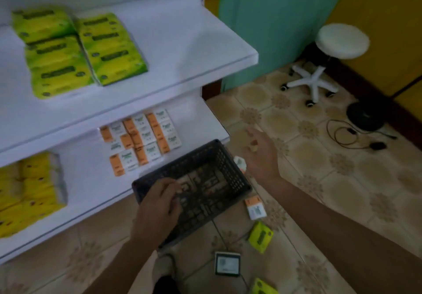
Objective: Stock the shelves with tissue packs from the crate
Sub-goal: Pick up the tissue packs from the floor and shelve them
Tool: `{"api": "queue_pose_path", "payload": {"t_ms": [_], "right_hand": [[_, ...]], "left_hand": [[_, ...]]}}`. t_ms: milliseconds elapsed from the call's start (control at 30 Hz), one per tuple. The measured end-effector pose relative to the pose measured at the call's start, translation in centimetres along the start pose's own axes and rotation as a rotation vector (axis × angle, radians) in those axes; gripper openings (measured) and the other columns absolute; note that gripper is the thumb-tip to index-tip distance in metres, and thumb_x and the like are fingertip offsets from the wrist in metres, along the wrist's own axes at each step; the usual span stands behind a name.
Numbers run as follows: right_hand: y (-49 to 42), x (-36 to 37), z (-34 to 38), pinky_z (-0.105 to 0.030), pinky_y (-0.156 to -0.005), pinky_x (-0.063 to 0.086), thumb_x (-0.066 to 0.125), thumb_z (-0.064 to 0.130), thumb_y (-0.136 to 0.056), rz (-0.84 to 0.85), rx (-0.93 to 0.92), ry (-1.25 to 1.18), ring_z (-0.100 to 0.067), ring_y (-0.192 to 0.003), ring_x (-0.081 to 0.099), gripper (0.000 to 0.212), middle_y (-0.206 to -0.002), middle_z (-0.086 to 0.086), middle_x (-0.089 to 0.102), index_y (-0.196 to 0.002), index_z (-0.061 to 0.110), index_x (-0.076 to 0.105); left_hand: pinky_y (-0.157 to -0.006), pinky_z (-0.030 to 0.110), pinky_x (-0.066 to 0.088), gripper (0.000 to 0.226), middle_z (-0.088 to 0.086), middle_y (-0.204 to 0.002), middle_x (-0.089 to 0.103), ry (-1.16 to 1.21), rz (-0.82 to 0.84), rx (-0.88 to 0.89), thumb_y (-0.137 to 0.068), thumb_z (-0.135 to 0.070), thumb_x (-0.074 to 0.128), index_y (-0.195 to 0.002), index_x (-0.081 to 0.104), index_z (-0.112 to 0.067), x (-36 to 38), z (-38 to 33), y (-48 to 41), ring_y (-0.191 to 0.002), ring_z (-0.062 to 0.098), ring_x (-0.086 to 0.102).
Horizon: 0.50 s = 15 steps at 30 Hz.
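Observation:
A dark plastic crate (pixel 230 168) sits tilted against the lower shelf's (pixel 91 184) front edge; through its mesh floor I see only the tiles. My left hand (pixel 157 209) grips the crate's near-left rim. My right hand (pixel 260 154) hovers to the right of the crate, fingers loosely spread, holding nothing. Green tissue packs (pixel 84 49) lie on the upper shelf (pixel 182 42). Orange-and-white packs (pixel 141 138) and yellow packs (pixel 29 191) lie on the lower shelf. Loose packs lie on the floor: an orange-white one (pixel 255 208), a green one (pixel 260 236), and another green one (pixel 262 288) at the bottom edge.
A small white-faced device (pixel 227 264) lies on the tiled floor by my feet. A white wheeled stool (pixel 338 44) stands at the back right, with a black round base (pixel 365 115) and cables (pixel 349 133) beside it. A teal wall (pixel 274 19) lies behind the shelf end.

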State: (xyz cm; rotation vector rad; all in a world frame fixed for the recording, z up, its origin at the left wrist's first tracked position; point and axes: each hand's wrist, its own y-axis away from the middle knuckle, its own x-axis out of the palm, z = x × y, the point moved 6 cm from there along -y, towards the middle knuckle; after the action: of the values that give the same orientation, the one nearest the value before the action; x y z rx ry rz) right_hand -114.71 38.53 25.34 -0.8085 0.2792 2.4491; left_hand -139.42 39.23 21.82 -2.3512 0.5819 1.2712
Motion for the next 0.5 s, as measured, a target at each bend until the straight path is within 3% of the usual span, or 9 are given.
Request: {"api": "queue_pose_path", "payload": {"t_ms": [133,200,300,500], "right_hand": [[4.3,-3.5,-12.7,-0.04,-0.096,0.044,0.054,0.001,-0.087,0.03,0.182,0.161,-0.027,-0.117,0.049,0.046,-0.13,-0.009,0.051,-0.132,0.012,0.05],[6.5,-4.5,-17.4,-0.042,-0.096,0.044,0.055,0.002,-0.087,0.033,0.287,0.174,-0.027,-0.116,0.049,0.047,-0.131,-0.01,0.051,-0.132,0.014,0.05],[8.0,-4.8,-21.6,-0.043,-0.096,0.044,0.055,0.003,-0.088,0.067,0.37,0.193,-0.027,-0.119,0.047,0.049,-0.134,-0.01,0.049,-0.134,0.016,0.048],[2.9,-1.9,-23.4,-0.037,-0.095,0.043,0.053,0.004,-0.087,0.104,0.313,0.16,-0.026,-0.122,0.044,0.05,-0.134,-0.009,0.047,-0.135,0.017,0.046]], "left_hand": [[-0.071,0.018,0.046,0.027,0.001,-0.106,0.052,0.049,0.071,-0.004,-0.082,-0.023,0.045,-0.097,0.064,-0.013,8.1,-4.1,4.0,-0.092,0.012,0.05],[-0.077,0.016,0.04,0.027,0.002,-0.105,0.053,0.046,0.154,-0.009,-0.081,-0.024,0.045,-0.097,0.064,-0.014,11.4,-5.3,6.0,-0.093,0.011,0.049],[-0.072,0.014,0.041,0.028,0.002,-0.11,0.055,0.059,0.315,-0.084,-0.079,-0.024,0.051,-0.102,0.065,-0.017,14.4,-5.6,6.9,-0.093,0.014,0.058],[-0.071,0.025,0.054,0.033,-0.001,-0.108,0.048,0.059,0.232,0.029,-0.081,-0.031,0.042,-0.1,0.064,-0.014,17.0,-4.9,0.4,-0.095,0.01,0.048]]}}
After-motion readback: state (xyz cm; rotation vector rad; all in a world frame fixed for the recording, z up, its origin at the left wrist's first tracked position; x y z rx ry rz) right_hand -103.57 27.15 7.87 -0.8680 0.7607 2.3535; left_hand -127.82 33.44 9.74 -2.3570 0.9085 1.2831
